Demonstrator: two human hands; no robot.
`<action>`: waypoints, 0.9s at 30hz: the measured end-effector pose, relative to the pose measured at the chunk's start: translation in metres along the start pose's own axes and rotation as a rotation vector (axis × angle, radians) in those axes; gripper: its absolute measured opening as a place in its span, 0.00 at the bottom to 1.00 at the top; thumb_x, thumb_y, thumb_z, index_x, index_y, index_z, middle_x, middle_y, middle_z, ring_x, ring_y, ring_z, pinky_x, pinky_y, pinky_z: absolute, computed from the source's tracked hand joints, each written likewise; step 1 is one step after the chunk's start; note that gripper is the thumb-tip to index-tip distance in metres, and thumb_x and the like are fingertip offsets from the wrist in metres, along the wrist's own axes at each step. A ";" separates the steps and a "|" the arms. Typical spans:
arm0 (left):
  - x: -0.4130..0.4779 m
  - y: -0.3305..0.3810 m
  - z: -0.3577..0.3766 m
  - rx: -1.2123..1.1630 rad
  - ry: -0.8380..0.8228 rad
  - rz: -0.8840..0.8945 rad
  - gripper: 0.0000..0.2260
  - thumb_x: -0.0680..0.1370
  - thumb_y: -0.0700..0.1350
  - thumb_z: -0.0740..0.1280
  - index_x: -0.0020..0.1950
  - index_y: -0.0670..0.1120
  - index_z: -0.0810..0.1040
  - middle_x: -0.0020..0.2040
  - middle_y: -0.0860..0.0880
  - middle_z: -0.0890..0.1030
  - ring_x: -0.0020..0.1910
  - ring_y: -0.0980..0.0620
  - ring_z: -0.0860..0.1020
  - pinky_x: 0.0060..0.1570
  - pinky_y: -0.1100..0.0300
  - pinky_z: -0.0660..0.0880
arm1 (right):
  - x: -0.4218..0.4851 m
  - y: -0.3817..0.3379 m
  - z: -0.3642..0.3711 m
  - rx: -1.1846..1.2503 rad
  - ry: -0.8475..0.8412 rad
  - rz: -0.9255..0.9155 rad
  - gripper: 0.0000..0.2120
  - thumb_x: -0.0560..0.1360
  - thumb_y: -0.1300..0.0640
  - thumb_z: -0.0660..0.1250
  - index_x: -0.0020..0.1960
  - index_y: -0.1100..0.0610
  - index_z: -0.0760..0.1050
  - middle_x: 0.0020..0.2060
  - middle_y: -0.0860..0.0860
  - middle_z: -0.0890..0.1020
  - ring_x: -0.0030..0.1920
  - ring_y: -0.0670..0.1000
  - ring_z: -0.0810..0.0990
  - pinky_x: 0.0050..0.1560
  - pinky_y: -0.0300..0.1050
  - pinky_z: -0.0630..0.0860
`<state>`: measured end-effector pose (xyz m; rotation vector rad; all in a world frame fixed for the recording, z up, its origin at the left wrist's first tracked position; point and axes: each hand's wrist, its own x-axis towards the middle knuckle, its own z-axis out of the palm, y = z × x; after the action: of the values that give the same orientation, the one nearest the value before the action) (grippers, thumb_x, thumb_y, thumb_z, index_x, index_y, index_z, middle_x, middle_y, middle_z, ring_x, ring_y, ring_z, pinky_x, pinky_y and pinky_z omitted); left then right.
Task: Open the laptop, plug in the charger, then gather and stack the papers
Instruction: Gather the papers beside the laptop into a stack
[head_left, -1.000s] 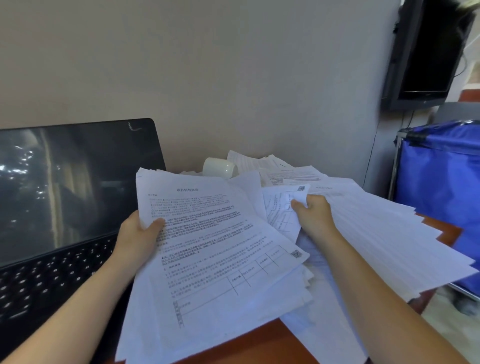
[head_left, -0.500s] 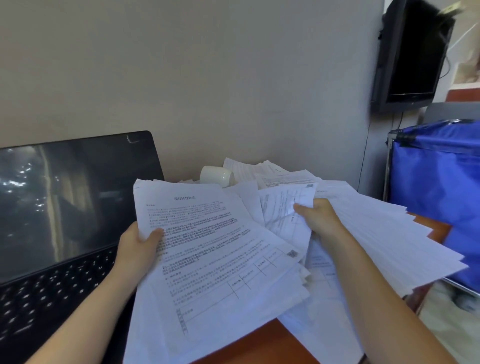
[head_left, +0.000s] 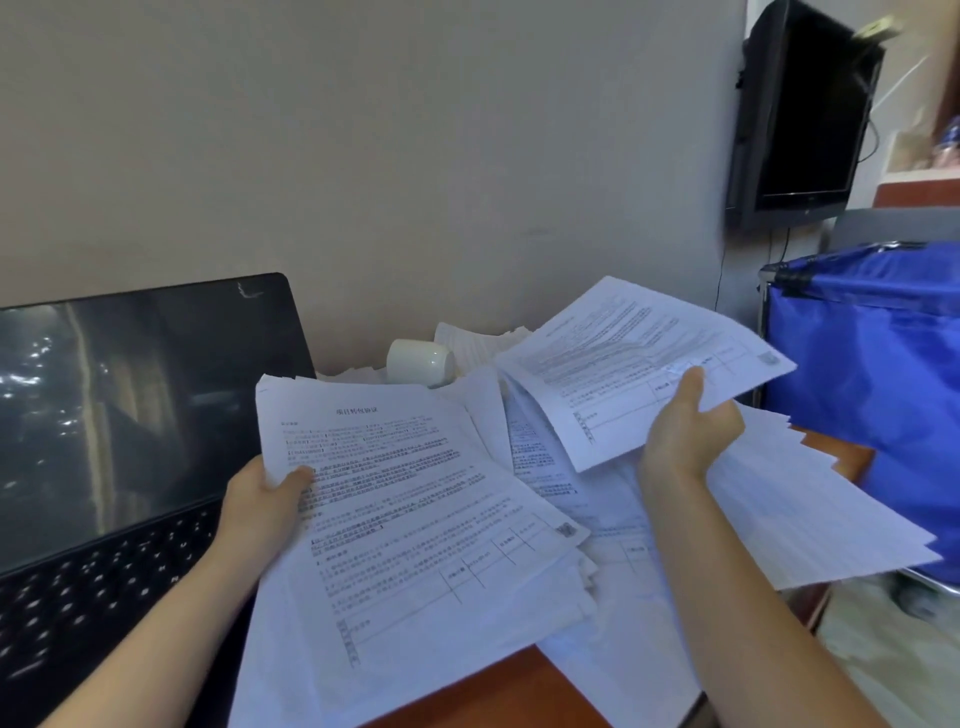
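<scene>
Over the desk (head_left: 498, 691), right hand (head_left: 685, 436) lifts 1 sheet (head_left: 623, 364) by its near edge.

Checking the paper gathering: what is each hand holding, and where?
Left hand grips the gathered stack at its left edge; right hand pinches a lifted sheet by its near edge.

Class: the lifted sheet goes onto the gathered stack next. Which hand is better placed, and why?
Probably the right: the right hand pinches the lifted sheet, while the left hand is busy gripping the stack.
</scene>
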<state>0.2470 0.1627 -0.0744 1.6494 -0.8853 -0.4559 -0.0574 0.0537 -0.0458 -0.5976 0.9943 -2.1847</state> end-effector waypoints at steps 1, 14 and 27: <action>0.000 0.000 0.001 -0.002 0.005 -0.009 0.09 0.79 0.38 0.63 0.58 0.41 0.76 0.55 0.43 0.79 0.53 0.42 0.78 0.56 0.47 0.74 | -0.004 -0.001 0.001 0.019 -0.002 0.012 0.10 0.80 0.61 0.61 0.60 0.58 0.75 0.45 0.46 0.79 0.42 0.40 0.79 0.39 0.31 0.77; -0.007 0.005 0.011 0.050 0.027 -0.044 0.08 0.79 0.40 0.62 0.55 0.42 0.77 0.54 0.43 0.80 0.52 0.40 0.79 0.56 0.43 0.75 | -0.053 0.003 -0.026 -0.085 -0.521 0.446 0.10 0.77 0.67 0.63 0.49 0.53 0.77 0.43 0.46 0.82 0.45 0.47 0.81 0.47 0.46 0.79; -0.009 0.003 0.016 0.143 0.022 0.007 0.10 0.79 0.42 0.62 0.58 0.42 0.76 0.56 0.43 0.79 0.52 0.41 0.78 0.55 0.46 0.75 | -0.019 0.011 -0.012 -1.002 -0.913 0.225 0.15 0.75 0.62 0.63 0.60 0.65 0.75 0.58 0.62 0.79 0.55 0.59 0.79 0.57 0.53 0.75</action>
<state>0.2289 0.1591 -0.0775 1.7777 -0.9248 -0.3760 -0.0475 0.0677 -0.0639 -1.6239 1.4331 -0.8604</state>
